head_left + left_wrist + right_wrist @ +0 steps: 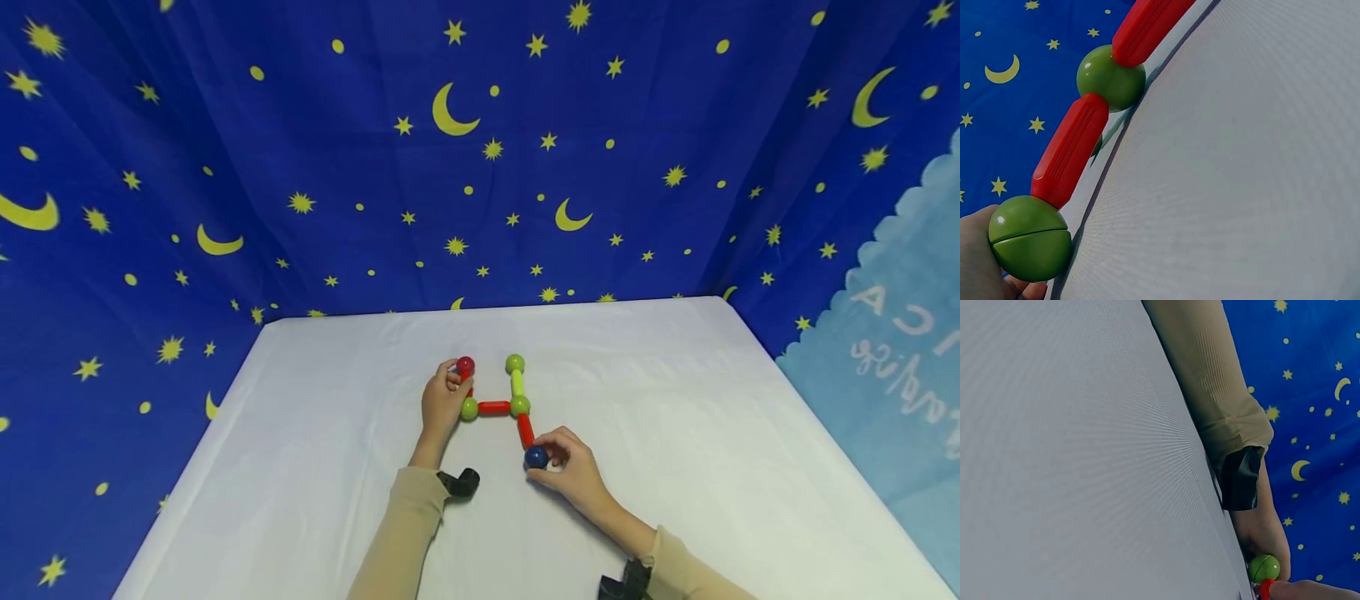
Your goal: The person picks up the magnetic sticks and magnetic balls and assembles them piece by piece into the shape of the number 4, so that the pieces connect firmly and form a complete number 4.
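On the white table lies a linked shape of toy rods and balls. My left hand (441,406) grips its left side at a red rod, between a red ball (465,366) and a green ball (468,408). A second red rod (494,407) joins that ball to another green ball (520,406). From there a yellow-green rod (517,382) runs back to a far green ball (514,363), and a red rod (526,431) runs forward to a dark blue ball (536,457). My right hand (576,477) pinches the blue ball between thumb and fingers.
White cloth covers the table (330,400). A blue curtain (375,167) with yellow moons and stars stands behind it and at the sides. Light blue fabric with lettering (900,333) hangs at the right. Black wrist mounts (459,483) sit at both cuffs.
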The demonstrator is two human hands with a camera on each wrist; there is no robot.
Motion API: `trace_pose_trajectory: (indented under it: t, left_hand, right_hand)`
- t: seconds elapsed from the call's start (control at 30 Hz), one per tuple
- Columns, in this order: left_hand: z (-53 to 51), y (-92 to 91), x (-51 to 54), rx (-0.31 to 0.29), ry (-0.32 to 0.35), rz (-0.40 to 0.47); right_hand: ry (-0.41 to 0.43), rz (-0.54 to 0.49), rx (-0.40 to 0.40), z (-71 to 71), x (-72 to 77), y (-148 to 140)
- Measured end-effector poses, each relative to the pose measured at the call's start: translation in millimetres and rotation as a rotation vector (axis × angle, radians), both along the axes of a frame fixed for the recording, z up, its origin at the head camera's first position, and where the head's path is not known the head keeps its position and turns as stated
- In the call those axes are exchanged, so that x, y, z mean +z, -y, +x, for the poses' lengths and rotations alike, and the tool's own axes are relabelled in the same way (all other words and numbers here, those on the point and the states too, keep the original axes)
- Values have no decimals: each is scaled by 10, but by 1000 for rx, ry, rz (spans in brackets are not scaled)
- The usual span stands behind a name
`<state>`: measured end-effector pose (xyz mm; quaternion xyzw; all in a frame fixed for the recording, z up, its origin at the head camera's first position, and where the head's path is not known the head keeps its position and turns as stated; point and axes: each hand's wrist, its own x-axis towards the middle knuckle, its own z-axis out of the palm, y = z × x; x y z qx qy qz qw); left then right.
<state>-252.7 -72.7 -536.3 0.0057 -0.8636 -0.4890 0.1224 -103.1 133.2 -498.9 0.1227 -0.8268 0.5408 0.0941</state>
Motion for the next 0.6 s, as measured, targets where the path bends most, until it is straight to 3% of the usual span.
trace_pose_trajectory:
  t: [0.4,0.6]
  left_hand:
    - [18,1,5,1,-6,20]
    - [9,-9,12,-2,-4,23]
  right_hand:
    - [40,44,8,3,8,14]
    - [19,57,10,8,39,29]
